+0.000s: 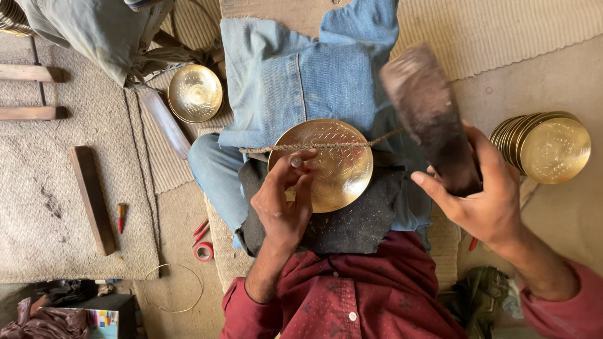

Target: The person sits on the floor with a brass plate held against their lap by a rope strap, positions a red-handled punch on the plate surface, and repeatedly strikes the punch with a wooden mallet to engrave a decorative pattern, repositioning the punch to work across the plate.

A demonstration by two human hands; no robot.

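Dark red buttoned shirt, long sleeves pushed up, faded blue jeans.

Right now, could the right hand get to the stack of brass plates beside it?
Probably not freely: the right hand is wrapped around a dark mallet. The stack of brass plates lies just beyond it with nothing between.

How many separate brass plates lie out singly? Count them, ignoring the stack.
2: one brass plate on the lap under the left hand, one on the mat upper left. Others may be hidden.
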